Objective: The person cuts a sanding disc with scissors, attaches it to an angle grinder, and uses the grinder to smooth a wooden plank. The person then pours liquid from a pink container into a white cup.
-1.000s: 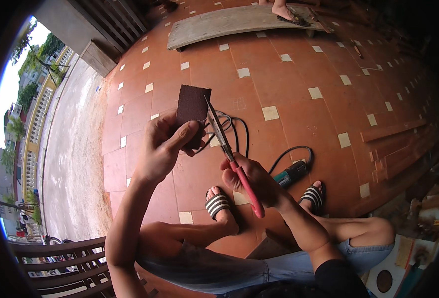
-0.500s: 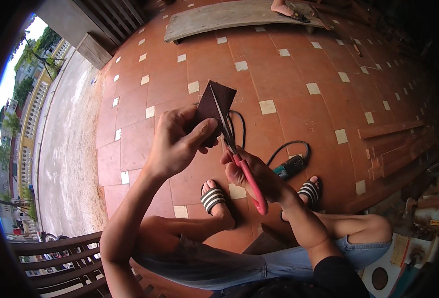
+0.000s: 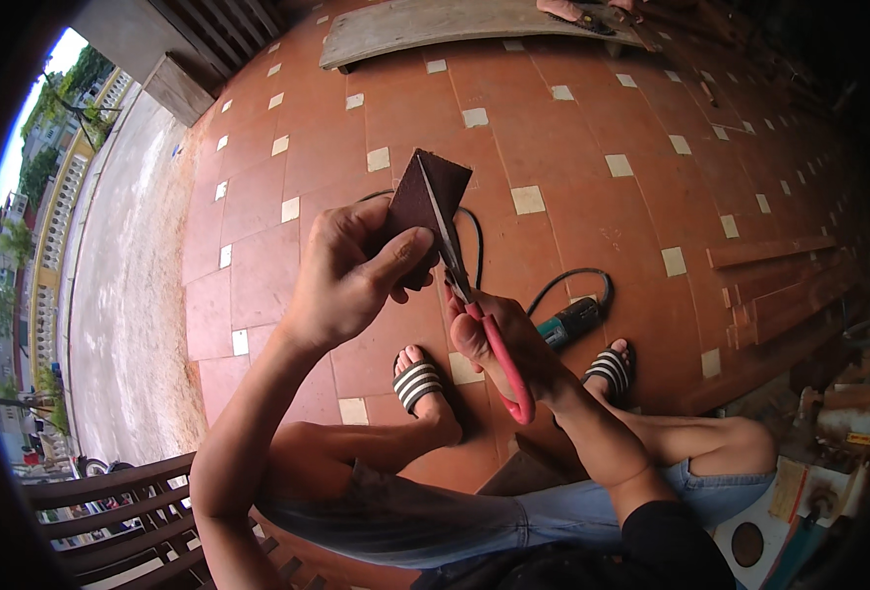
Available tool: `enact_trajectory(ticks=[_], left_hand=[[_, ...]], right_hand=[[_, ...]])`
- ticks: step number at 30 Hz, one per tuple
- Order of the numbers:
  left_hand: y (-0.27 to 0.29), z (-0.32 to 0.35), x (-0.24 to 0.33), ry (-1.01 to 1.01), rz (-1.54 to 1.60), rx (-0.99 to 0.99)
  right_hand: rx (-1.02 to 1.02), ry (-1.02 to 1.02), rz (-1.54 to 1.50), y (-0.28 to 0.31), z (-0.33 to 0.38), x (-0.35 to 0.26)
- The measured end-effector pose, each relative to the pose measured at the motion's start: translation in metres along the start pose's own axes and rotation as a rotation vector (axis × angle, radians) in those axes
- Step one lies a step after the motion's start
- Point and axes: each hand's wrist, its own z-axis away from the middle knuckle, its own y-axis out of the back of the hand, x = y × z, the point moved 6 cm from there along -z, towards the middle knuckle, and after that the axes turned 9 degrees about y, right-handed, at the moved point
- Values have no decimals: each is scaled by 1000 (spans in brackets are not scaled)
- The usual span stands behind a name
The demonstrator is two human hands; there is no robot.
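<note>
My left hand (image 3: 351, 270) pinches a small dark brown piece of sandpaper (image 3: 410, 202) between thumb and fingers, holding it up over the floor. In my right hand (image 3: 513, 339) is a pair of scissors (image 3: 502, 359) with red handles, my fingers wrapped round the grips. One metal blade lies slantwise across the sandpaper's near face, pointing to its top corner. The other blade is mostly hidden behind the sheet. Both hands are close together above my knees.
A teal and black power tool (image 3: 570, 323) with a black cord lies on the tiled floor near my sandalled feet. Reddish wood strips (image 3: 774, 295) lie at the right. A low wooden bench (image 3: 435, 34) stands at the back, a person's foot (image 3: 563, 12) on it.
The view has shifted slightly. My hands, the sandpaper and the scissors keep almost the same pose, and a second foot now shows on the back bench.
</note>
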Motion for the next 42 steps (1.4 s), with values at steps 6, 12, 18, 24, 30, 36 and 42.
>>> enact_trajectory(ticks=[6, 12, 18, 24, 30, 36, 42], left_hand=[[1, 3, -3, -2, 5, 3], [1, 4, -6, 20, 28, -13], [-5, 3, -11, 60, 28, -56], [-7, 5, -11, 61, 44, -50], [-5, 3, -17, 81, 99, -53], [47, 6, 2, -497, -171, 363], [-11, 28, 18, -1028, -1038, 263]], right_hand=[[52, 98, 114, -2, 1, 4], [51, -16, 44, -4, 4, 5], [130, 134, -27, -4, -2, 14], [84, 65, 2, -7, 0, 18], [54, -83, -63, -8, 3, 20], [13, 90, -408, -5, -5, 11], [153, -101, -712, 12, -3, -11]])
